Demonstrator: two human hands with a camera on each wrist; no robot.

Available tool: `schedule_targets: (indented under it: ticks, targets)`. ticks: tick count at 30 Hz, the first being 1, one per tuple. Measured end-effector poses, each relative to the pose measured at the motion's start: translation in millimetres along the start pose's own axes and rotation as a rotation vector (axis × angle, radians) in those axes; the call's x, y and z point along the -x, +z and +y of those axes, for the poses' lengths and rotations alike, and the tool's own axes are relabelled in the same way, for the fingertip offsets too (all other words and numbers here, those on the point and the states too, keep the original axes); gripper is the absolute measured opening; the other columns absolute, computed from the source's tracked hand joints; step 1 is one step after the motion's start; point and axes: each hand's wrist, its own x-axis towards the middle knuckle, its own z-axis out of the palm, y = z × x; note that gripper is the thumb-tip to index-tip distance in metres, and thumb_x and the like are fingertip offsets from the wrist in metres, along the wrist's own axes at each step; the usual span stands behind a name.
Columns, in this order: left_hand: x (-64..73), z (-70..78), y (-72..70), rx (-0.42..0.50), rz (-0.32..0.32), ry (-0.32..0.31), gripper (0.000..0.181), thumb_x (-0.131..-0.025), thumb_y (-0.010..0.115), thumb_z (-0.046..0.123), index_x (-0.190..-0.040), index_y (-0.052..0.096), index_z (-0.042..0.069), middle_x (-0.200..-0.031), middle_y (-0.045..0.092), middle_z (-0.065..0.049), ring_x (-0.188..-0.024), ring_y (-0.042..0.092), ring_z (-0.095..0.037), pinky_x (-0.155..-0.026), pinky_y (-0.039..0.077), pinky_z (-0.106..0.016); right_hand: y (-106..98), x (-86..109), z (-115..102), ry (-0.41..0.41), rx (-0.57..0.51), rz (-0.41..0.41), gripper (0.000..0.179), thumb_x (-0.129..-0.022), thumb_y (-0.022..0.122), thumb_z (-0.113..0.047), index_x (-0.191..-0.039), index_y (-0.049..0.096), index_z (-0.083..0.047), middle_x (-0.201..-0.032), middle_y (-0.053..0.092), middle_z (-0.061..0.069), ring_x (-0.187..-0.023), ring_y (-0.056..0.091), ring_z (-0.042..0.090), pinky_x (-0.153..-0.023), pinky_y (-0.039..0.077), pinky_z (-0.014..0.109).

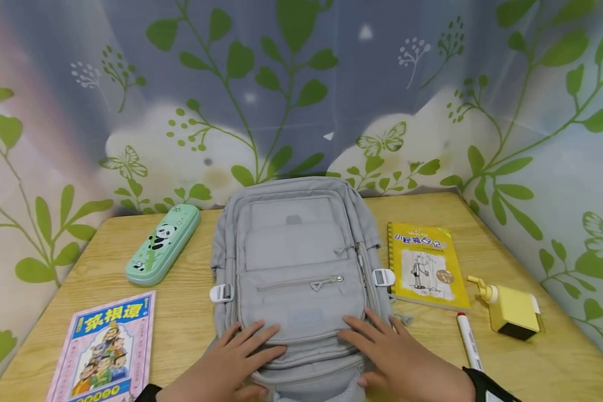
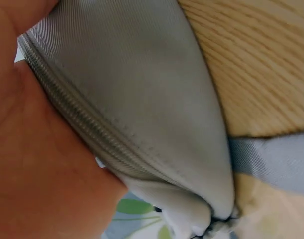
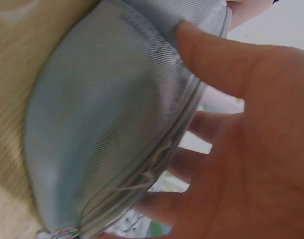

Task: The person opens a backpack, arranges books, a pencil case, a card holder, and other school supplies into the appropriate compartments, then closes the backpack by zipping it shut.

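A grey backpack (image 1: 293,240) lies on its back in the middle of the wooden table, its front pocket zipper facing up. On its lower left part rests my left hand (image 1: 231,357), fingers spread over the fabric. My right hand (image 1: 392,354) lies likewise on the lower right part, fingers spread and nearly straight. In the left wrist view, the left hand (image 2: 47,159) touches the bag along a zipper seam (image 2: 87,117). The right wrist view has the thumb of the right hand (image 3: 241,129) against the bag's bottom side (image 3: 107,114).
To the left are a mint panda pencil case (image 1: 163,245) and a pink-blue book (image 1: 105,346). On the right lie a yellow book (image 1: 424,265), a red-capped marker (image 1: 468,340) and a yellow pump bottle (image 1: 512,310). A leaf-patterned curtain (image 1: 301,100) hangs behind the table (image 1: 196,312).
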Motion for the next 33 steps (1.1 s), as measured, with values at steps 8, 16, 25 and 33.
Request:
schedule_targets:
  ticks: [8, 16, 25, 33]
  targets:
    - [-3.1, -9.2, -8.8, 0.178, -0.093, -0.044, 0.057, -0.092, 0.037, 0.058, -0.144, 0.034, 0.034, -0.155, 0.025, 0.001, -0.14, 0.028, -0.03, -0.104, 0.03, -0.057, -30.9, 4.9, 28.1, -0.073, -0.116, 0.144, 0.046, -0.091, 0.056, -0.038, -0.131, 0.051, -0.015, -0.139, 0.049, 0.008, -0.126, 0.045, 0.037, -0.098, 0.04, 0.051]
    - [-3.1, -7.9, -9.6, 0.112, -0.079, -0.028, 0.057, -0.091, 0.038, 0.059, -0.142, 0.038, 0.033, -0.153, 0.029, 0.0, -0.138, 0.032, -0.03, -0.101, 0.034, -0.056, -32.2, -8.9, 55.9, 0.332, 0.095, 0.153, 0.019, -0.084, 0.067, -0.025, -0.094, 0.063, -0.01, -0.091, 0.064, 0.003, -0.078, 0.059, 0.019, -0.063, 0.048, 0.036]
    - [-4.5, -4.2, -1.7, 0.102, -0.09, -0.044, 0.055, -0.09, 0.042, 0.057, -0.141, 0.039, 0.036, -0.153, 0.03, 0.001, -0.137, 0.033, -0.029, -0.095, 0.038, -0.06, -22.8, -18.2, 62.2, 0.358, 0.213, 0.107, 0.017, -0.088, 0.056, -0.009, -0.073, 0.052, -0.015, -0.067, 0.052, -0.001, -0.062, 0.048, 0.013, -0.053, 0.04, 0.032]
    - [-5.0, -0.1, 1.8, 0.056, -0.037, -0.129, 0.046, -0.091, 0.045, 0.051, -0.135, 0.046, 0.038, -0.151, 0.033, 0.006, -0.136, 0.036, -0.026, -0.091, 0.039, -0.063, -30.2, 14.7, 39.4, 0.282, 0.217, 0.109, 0.024, -0.093, 0.055, -0.017, -0.072, 0.045, -0.02, -0.057, 0.035, -0.008, -0.051, 0.033, 0.007, -0.048, 0.028, 0.023]
